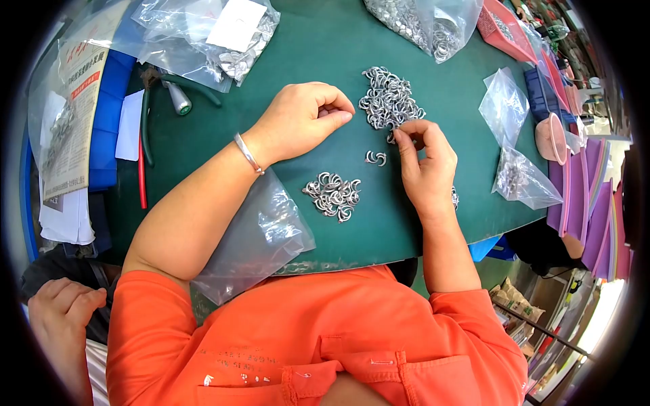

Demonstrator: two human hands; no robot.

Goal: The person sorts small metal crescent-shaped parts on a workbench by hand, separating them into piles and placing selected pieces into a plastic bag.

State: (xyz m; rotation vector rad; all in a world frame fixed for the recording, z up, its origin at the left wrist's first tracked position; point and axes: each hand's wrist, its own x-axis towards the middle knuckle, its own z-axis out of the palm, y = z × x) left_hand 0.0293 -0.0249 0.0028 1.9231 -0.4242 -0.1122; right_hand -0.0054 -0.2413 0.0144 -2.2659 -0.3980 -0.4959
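Observation:
A heap of small silvery curved metal pieces lies on the green table. At its lower edge my right hand pinches one curved metal piece between thumb and forefinger. Left of the heap, my left hand hovers with curled fingers, thumb against forefinger; whether anything is in that pinch is hidden. Between and below the hands sit a couple of loose curved pieces. Nearer to me is a smaller pile of similar pieces. More metal pieces show partly behind my right wrist.
An empty-looking plastic bag lies under my left forearm. Bags of metal parts stand at the back. Pliers lie left, beside a blue bin. At right are a small bag and a pink tray. Another person's hand is at lower left.

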